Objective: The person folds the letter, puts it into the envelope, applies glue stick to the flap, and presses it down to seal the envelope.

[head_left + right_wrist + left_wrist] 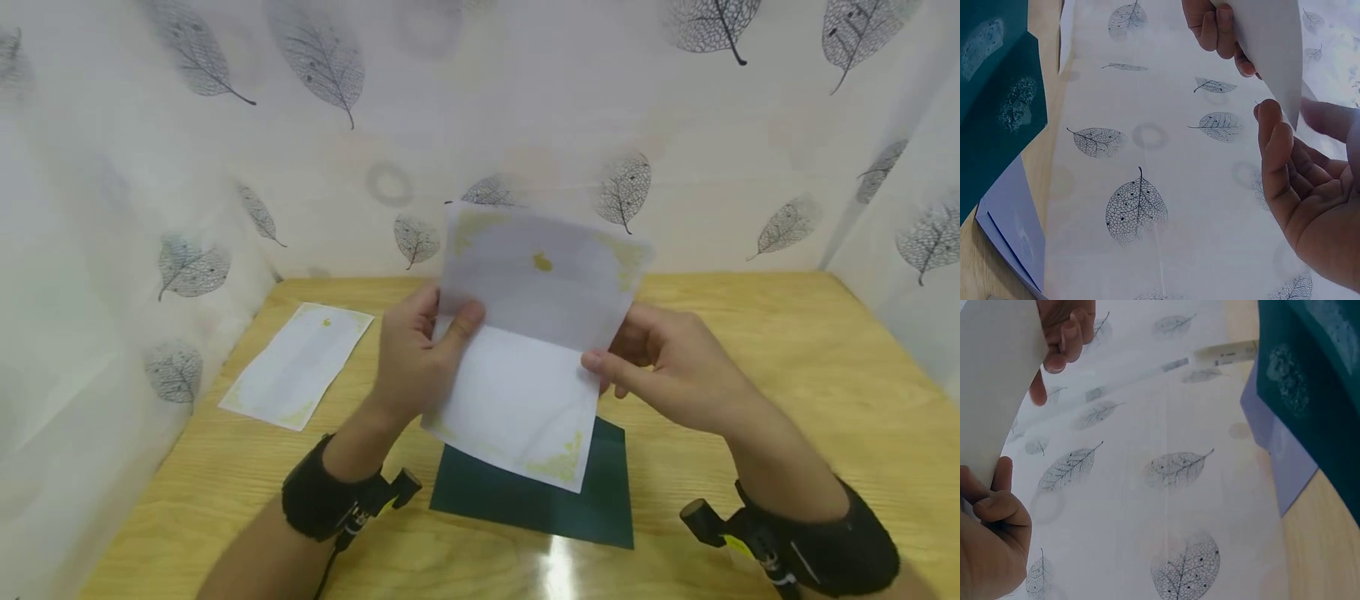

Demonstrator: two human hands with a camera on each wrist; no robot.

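Note:
A white sheet of letter paper [521, 379] with yellow corner ornaments and a small yellow rabbit is held up in the head view, a crease running across its middle. My left hand [416, 358] pinches its left edge, the thumb on the front face. At the right edge, my right hand [678, 367] holds the paper with its thumb in front and fingers behind. Under the sheet's lower part lies a dark green rectangular piece [536, 517], partly hidden. In the right wrist view the paper [1272, 50] shows nearly edge-on between both hands.
A second ornamented white sheet [300, 367] lies on the wooden table [795, 433] at the left. Curtains with leaf prints [525, 125] stand behind and beside the table. The left wrist view shows a teal piece [1310, 381] over a lavender one [1285, 462].

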